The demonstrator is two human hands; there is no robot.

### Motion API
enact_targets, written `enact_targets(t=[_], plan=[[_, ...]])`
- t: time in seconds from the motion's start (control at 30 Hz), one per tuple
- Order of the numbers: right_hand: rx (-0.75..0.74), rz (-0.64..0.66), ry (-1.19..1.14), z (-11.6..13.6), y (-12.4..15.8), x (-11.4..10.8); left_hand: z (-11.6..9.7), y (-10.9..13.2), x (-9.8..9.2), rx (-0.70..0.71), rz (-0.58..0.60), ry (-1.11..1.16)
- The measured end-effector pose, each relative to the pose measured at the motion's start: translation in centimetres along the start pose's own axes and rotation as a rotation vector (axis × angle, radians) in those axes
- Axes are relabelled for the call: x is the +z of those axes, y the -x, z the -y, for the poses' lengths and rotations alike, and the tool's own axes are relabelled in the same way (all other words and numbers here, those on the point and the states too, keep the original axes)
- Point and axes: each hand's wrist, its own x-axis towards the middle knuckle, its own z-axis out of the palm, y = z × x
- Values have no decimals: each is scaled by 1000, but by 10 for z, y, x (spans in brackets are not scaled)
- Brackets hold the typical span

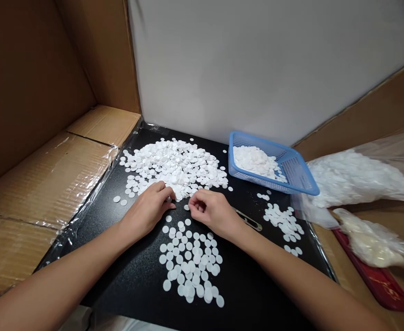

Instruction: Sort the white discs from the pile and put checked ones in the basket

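Observation:
My left hand [150, 208] is at the near edge of a big heap of white round discs [174, 161] on the black tabletop. Its thumb and fingers curl round a small white disc. Just to the right, my right hand [215, 212] has its fingers pinched together, with a white disc [187, 207] at the fingertips. Below both hands lies a looser spread of white discs [188, 262], some overlapping. A flat metal tool with a slot [253, 223] lies partly behind my right hand.
A blue plastic basket [274, 184] with more discs stands at the back right. A smaller group of discs [284, 223] lies in front of it. Clear bags [356, 179] and a red object [377, 280] are on the right. Cardboard [43, 184] borders the left, a pale wall the back.

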Motion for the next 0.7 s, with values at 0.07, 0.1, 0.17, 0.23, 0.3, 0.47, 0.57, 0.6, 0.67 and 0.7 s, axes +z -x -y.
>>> enact_targets(t=[0.07, 0.1, 0.17, 0.23, 0.3, 0.47, 0.57, 0.6, 0.67, 0.7], plan=[[163, 97, -61, 1, 6, -9, -2, -1, 0, 1, 9, -27], [215, 130, -50, 1, 9, -13, -3, -2, 0, 2, 12, -41], [215, 128, -2, 0, 13, -16, -4, -3, 2, 9, 16, -75], [103, 72, 21, -1, 16, -13, -5, -4, 3, 15, 14, -105], [-23, 31, 4, -1, 18, -7, -6, -4, 3, 15, 11, -113], [-65, 136, -69, 10, 24, 0, -9, -2, 2, 55, 53, -56], [-3, 172, -59, 16, 27, -1, -9, 0, 1, 111, 90, -5], [7, 150, -42, 17, 27, 0, -9, 1, 0, 124, 91, 10], [3, 95, 1, 18, 26, 4, -6, 2, -1, 128, 69, 34], [-5, 76, 21, 18, 25, 7, -5, 2, -2, 116, 42, 41]])
